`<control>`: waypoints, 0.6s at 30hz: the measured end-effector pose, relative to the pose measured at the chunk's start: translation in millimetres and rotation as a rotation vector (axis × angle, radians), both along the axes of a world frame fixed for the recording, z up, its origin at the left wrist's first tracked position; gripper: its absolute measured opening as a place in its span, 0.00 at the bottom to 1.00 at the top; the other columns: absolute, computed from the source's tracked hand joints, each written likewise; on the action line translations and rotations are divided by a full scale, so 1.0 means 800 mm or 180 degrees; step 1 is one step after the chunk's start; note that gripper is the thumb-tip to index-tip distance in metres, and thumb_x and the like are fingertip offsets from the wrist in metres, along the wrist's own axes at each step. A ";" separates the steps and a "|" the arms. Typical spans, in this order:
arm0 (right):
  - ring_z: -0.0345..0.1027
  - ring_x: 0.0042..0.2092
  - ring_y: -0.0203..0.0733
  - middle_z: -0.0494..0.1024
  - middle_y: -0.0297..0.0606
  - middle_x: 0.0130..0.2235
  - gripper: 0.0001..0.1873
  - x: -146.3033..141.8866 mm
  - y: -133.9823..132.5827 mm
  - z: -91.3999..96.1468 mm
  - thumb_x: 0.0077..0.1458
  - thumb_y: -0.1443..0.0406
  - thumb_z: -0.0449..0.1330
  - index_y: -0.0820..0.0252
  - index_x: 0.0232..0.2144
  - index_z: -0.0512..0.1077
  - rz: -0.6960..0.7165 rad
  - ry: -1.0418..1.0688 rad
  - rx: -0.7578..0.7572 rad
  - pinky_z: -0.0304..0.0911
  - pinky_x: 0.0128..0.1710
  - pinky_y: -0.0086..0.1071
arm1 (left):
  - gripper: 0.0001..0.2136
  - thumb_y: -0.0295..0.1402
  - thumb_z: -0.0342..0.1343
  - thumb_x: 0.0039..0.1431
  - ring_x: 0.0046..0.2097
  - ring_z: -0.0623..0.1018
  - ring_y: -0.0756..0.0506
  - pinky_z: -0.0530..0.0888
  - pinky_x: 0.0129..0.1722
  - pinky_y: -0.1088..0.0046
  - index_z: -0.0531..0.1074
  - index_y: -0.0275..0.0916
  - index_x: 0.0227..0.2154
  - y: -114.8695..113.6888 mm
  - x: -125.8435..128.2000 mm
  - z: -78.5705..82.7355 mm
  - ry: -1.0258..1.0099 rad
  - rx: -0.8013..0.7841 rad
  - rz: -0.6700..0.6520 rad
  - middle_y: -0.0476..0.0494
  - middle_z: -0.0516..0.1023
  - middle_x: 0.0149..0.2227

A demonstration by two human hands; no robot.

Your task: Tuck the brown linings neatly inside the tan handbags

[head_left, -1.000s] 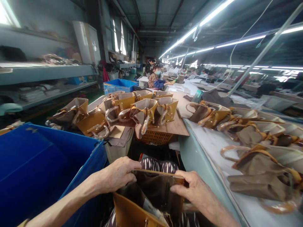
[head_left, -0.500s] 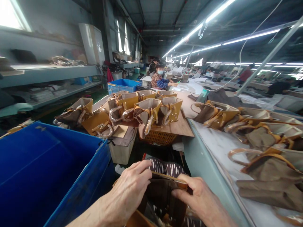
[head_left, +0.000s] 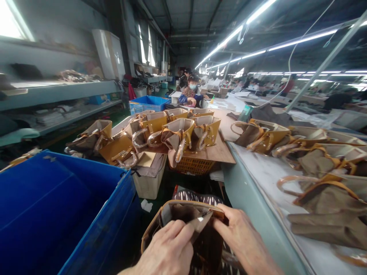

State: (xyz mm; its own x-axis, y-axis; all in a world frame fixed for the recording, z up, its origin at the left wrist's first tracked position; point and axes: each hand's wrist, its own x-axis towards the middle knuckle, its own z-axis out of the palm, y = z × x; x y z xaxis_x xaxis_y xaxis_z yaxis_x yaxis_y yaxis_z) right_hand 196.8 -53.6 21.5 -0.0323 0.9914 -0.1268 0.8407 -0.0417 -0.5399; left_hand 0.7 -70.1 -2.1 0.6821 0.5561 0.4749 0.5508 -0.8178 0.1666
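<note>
A mustard-yellow handbag [head_left: 160, 225] with a dark brown lining sits open in my lap at the bottom centre. My left hand [head_left: 169, 250] is closed, pinching a brown flap of the lining inside the bag's mouth. My right hand [head_left: 243, 242] grips the bag's right rim, fingers curled over the edge. Both hands touch the same bag. Under it shows a dark cloth with white marks [head_left: 197, 198].
A big blue bin [head_left: 57, 206] fills the lower left. Several similar bags stand on a board over an orange basket [head_left: 192, 166] ahead, and more lie along the pale conveyor table [head_left: 258, 179] on the right. Shelves run along the left wall. A seated person [head_left: 190, 93] works far ahead.
My left hand has moved from the bag's left rim into the opening and now pinches the lining. The bag's mouth has spread wider. The view has shifted slightly.
</note>
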 end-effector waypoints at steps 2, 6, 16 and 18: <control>0.66 0.31 0.40 0.74 0.32 0.26 0.10 -0.001 0.002 0.000 0.53 0.62 0.50 0.56 0.24 0.69 0.0025 0.0012 -0.0015 0.55 0.31 0.27 | 0.10 0.20 0.42 0.53 0.31 0.71 0.49 0.74 0.33 0.76 0.67 0.37 0.25 0.005 -0.002 -0.003 0.0109 -0.0201 0.0005 0.43 0.74 0.38; 0.66 0.32 0.40 0.74 0.33 0.27 0.09 -0.003 0.004 0.002 0.51 0.65 0.50 0.57 0.24 0.68 0.0091 -0.0050 -0.0038 0.55 0.32 0.28 | 0.11 0.26 0.45 0.54 0.47 0.71 0.45 0.72 0.47 0.71 0.71 0.36 0.36 0.018 -0.004 -0.018 0.0040 -0.0165 0.0048 0.40 0.71 0.49; 0.63 0.30 0.39 0.71 0.31 0.24 0.09 -0.003 0.003 0.003 0.51 0.63 0.50 0.56 0.22 0.65 0.0029 -0.0124 -0.0108 0.53 0.29 0.26 | 0.05 0.25 0.51 0.48 0.53 0.66 0.41 0.69 0.52 0.67 0.70 0.37 0.27 0.018 -0.008 -0.007 0.0215 -0.0337 -0.0136 0.39 0.69 0.49; 0.63 0.30 0.39 0.71 0.31 0.24 0.09 -0.002 0.003 0.004 0.51 0.63 0.50 0.56 0.22 0.66 0.0048 -0.0059 -0.0119 0.53 0.29 0.26 | 0.04 0.25 0.51 0.47 0.45 0.70 0.43 0.73 0.45 0.69 0.69 0.36 0.25 0.020 -0.008 -0.008 0.0129 -0.0341 -0.0178 0.40 0.69 0.47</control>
